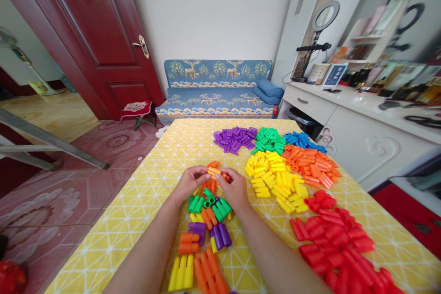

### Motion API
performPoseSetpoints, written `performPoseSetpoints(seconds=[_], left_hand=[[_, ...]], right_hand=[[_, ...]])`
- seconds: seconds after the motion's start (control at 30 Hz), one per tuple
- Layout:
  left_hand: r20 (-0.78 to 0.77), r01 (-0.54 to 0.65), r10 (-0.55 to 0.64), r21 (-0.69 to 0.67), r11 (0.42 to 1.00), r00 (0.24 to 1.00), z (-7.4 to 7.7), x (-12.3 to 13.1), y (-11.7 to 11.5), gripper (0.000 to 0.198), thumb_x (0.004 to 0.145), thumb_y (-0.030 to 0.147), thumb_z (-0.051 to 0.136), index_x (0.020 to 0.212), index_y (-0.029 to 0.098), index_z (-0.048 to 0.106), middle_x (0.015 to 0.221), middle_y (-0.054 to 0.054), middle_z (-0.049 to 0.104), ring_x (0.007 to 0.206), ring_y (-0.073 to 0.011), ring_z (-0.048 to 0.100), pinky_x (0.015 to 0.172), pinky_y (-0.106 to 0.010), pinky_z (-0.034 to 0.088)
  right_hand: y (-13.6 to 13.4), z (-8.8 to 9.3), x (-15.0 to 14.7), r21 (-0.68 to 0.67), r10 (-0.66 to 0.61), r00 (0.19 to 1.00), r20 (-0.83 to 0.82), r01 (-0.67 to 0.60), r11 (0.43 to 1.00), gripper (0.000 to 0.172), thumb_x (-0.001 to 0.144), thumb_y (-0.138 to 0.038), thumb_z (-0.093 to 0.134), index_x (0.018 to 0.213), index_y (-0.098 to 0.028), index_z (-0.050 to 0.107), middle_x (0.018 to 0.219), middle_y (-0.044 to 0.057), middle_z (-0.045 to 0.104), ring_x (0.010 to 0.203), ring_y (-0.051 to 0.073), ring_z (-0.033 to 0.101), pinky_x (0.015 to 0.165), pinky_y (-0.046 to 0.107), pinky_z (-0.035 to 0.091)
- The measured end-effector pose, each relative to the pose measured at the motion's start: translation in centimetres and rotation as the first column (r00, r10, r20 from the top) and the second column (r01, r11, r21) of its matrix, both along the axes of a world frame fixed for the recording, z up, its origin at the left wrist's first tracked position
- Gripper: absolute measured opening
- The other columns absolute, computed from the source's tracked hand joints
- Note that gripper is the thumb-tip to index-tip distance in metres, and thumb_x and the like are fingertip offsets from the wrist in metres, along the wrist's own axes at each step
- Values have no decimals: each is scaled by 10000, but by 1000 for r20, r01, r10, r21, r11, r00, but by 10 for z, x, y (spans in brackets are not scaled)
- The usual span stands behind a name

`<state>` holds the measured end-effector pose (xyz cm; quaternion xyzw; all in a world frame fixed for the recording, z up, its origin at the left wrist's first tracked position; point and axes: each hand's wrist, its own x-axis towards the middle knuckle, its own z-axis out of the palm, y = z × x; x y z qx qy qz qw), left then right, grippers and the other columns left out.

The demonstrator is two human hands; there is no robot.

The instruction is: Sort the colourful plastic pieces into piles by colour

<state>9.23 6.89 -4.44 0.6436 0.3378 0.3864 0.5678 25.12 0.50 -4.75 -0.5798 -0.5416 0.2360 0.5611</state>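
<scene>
— How much room is there at the edges?

— Along the left edge of the tabletop [155, 161] a wide strip of yellow cloth [117, 229] shows, up to the far left corner; the right edge is tighter, with the red heap [344, 243] near it and the orange heap [315, 165] and blue heap [301, 140] further up, towards the far right corner

— And the far edge?

— The purple heap [236, 139] and green heap [270, 139] lie near it, with the yellow heap [275, 177] on the nearer side of them

— What are the hands doing?

— The left hand [193, 181] and right hand [235, 187] meet left of the yellow heap, thumbs and fingers pinching a small orange piece [214, 171] between them; loose mixed pieces [208, 216] run from just below the hands, between the forearms, towards the near side

— What stands around?

— A blue patterned sofa [220, 98] beyond the far edge, a red door [96, 32] and folding stool [136, 108] to the left, a white cabinet [361, 121] beyond the right edge
</scene>
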Motion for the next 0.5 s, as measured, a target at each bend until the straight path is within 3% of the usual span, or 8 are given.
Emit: performPoseSetpoints(seconds=[0.33,0.5], left_hand=[[8,-33,33,-25,999,999,1,-1,0,311,684,399,741,839,135,687,776,-49,710,731,-172,649,734,-287,507],[-36,-63,62,-12,998,997,-1,-3,1,289,702,403,724,816,140,685,746,-41,699,708,-166,640,710,-273,494]], right_hand=[[-2,4,0,-59,-48,998,-34,46,997,166,752,-332,581,785,-187,653,648,-24,602,583,127,516,552,228,398],[8,29,22,-112,36,996,79,-27,993,202,742,-375,591,691,-186,642,584,-30,578,564,127,522,517,218,362]])
